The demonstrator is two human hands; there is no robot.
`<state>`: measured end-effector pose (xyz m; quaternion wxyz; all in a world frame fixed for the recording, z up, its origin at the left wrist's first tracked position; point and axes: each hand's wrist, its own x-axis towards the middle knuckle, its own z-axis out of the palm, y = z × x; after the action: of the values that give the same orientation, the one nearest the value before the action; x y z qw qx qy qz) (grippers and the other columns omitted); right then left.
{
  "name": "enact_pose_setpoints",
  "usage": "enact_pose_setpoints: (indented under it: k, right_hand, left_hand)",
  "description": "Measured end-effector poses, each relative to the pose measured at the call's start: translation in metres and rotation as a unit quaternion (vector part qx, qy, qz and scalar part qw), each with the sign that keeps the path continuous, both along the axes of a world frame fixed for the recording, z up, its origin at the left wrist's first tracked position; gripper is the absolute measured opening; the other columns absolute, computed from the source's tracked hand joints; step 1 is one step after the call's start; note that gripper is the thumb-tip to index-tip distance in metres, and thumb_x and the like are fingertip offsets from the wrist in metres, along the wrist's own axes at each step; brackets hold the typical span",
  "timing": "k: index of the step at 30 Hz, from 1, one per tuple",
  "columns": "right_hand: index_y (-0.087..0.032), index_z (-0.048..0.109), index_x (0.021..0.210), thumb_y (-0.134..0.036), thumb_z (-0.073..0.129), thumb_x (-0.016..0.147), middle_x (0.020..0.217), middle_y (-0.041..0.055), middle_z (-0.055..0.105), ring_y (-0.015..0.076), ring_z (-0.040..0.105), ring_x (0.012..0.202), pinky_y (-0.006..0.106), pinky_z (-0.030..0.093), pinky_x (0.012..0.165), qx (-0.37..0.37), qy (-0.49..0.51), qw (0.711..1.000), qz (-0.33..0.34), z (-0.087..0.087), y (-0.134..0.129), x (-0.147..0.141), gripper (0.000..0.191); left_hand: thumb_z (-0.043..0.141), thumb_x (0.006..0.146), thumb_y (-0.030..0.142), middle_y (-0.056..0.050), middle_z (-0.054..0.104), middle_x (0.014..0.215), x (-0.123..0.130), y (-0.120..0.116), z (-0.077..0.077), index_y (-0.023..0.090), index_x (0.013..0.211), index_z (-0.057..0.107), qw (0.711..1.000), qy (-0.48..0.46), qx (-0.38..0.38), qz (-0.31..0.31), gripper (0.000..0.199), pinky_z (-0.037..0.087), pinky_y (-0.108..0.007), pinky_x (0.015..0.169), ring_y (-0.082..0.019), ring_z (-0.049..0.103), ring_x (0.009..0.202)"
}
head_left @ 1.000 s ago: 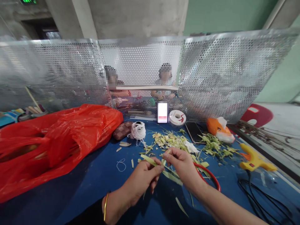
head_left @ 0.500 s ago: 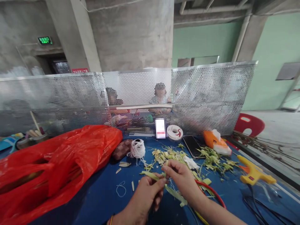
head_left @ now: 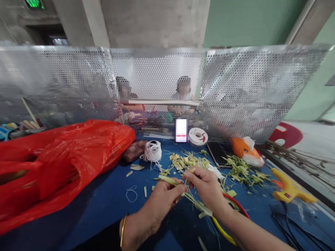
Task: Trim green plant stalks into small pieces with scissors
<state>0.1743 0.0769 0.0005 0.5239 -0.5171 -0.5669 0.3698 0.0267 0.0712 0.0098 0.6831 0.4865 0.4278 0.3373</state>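
My left hand (head_left: 164, 197) is closed in a pinch around a pale green leaf strip (head_left: 169, 180), whose flat end sticks out past the thumb to the upper left. Close beside it, my right hand (head_left: 205, 184) pinches a thin piece of the same plant material between thumb and forefinger. The fingertips of both hands nearly meet. Below them, more long green strips (head_left: 199, 204) trail toward the right wrist. Just beyond the hands lies a heap of yellow-green leaf scraps (head_left: 187, 160). Where the held pieces join, if they do, is hidden by my fingers.
A red plastic bag (head_left: 86, 150) covers the left. Behind are a white cord bundle (head_left: 153, 152), a checked pouch (head_left: 134, 151), a ribbon spool (head_left: 198, 136) and a phone (head_left: 217, 153). To the right lie a tissue pack (head_left: 246, 151) and a yellow glue gun (head_left: 290, 188). A perforated metal screen (head_left: 159, 66) stands behind.
The camera view has tilted down and come closer, so the scene sits higher in the picture. Both hands keep their pinch, with small shifts of the fingers and strips.
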Motion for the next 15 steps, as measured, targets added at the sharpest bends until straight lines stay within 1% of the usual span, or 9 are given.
enact_pose_setpoints:
  k: [2,4,6,8,9,10,12,13,15]
  right_hand:
    - [-0.019,0.064,0.06,-0.038,0.062,0.077,0.052,-0.0019,0.053,0.0138,0.05,0.051,0.027,0.041,0.053,-0.018,-0.012,1.0,0.016,0.003,0.001,0.003,0.026]
    - [-0.018,0.066,0.063,-0.039,0.06,0.079,0.054,-0.0011,0.056,0.0148,0.053,0.053,0.028,0.044,0.057,-0.041,-0.034,0.998,0.041,0.007,0.004,0.008,0.027]
    - [-0.018,0.07,0.076,-0.039,0.061,0.079,0.067,0.002,0.064,0.0177,0.059,0.064,0.031,0.048,0.065,-0.026,-0.066,0.997,0.032,0.012,0.005,0.014,0.023]
    - [-0.019,0.071,0.095,-0.036,0.062,0.08,0.088,0.0064,0.069,0.0216,0.062,0.082,0.035,0.048,0.077,0.027,-0.116,0.993,0.017,0.016,0.005,0.02,0.025]
    - [-0.021,0.071,0.099,-0.035,0.061,0.081,0.095,0.0076,0.068,0.0229,0.061,0.089,0.037,0.047,0.081,0.046,-0.147,0.988,0.029,0.018,0.004,0.021,0.025]
    - [-0.022,0.072,0.097,-0.035,0.059,0.083,0.095,0.0077,0.068,0.0232,0.061,0.09,0.037,0.046,0.081,0.05,-0.173,0.982,0.056,0.019,0.003,0.022,0.023]
    - [-0.021,0.073,0.081,-0.034,0.055,0.085,0.083,0.0056,0.067,0.0208,0.06,0.08,0.034,0.046,0.073,0.008,-0.185,0.974,0.133,0.021,0.0,0.02,0.023]
    - [-0.021,0.072,0.074,-0.034,0.055,0.084,0.075,0.0038,0.065,0.0187,0.059,0.073,0.032,0.045,0.068,-0.025,-0.167,0.972,0.164,0.021,-0.001,0.018,0.024]
    - [-0.02,0.068,0.066,-0.032,0.059,0.079,0.063,-0.0001,0.059,0.0143,0.053,0.06,0.027,0.042,0.058,-0.086,-0.104,0.973,0.185,0.02,-0.003,0.013,0.02]
  left_hand:
    - [0.071,0.069,0.044,0.011,0.032,0.045,0.0,-0.001,0.002,0.017,0.072,0.06,1.0,-0.003,-0.006,-0.001,0.03,0.012,-0.024,0.046,-0.005,0.019,0.041]
    - [0.071,0.069,0.042,0.01,0.036,0.045,0.0,-0.002,0.001,0.016,0.07,0.063,1.0,0.013,-0.01,-0.008,0.028,0.013,-0.024,0.046,-0.005,0.022,0.041]
    - [0.071,0.069,0.041,0.008,0.043,0.047,0.0,-0.003,-0.001,0.016,0.07,0.065,0.999,0.034,-0.01,-0.024,0.026,0.014,-0.024,0.046,-0.005,0.025,0.041]
    - [0.068,0.072,0.042,0.006,0.046,0.048,0.0,-0.003,-0.003,0.016,0.065,0.063,0.997,0.05,-0.016,-0.052,0.028,0.014,-0.024,0.046,-0.005,0.026,0.041]
    - [0.066,0.074,0.043,0.006,0.046,0.048,0.001,-0.003,-0.003,0.016,0.062,0.061,0.996,0.054,-0.022,-0.065,0.03,0.013,-0.025,0.045,-0.005,0.025,0.04]
    - [0.063,0.075,0.044,0.006,0.046,0.048,0.001,-0.003,-0.002,0.016,0.059,0.059,0.995,0.053,-0.029,-0.075,0.032,0.013,-0.025,0.045,-0.005,0.025,0.04]
    - [0.06,0.077,0.042,0.005,0.047,0.05,0.001,-0.003,-0.001,0.017,0.058,0.056,0.994,0.045,-0.046,-0.087,0.032,0.012,-0.025,0.045,-0.005,0.024,0.04]
    - [0.059,0.077,0.041,0.005,0.048,0.052,0.001,-0.003,0.0,0.017,0.058,0.056,0.994,0.04,-0.051,-0.088,0.03,0.012,-0.025,0.045,-0.005,0.024,0.04]
    - [0.058,0.076,0.039,0.004,0.048,0.052,0.001,-0.003,0.002,0.017,0.057,0.055,0.993,0.041,-0.053,-0.093,0.029,0.012,-0.025,0.045,-0.005,0.026,0.041]
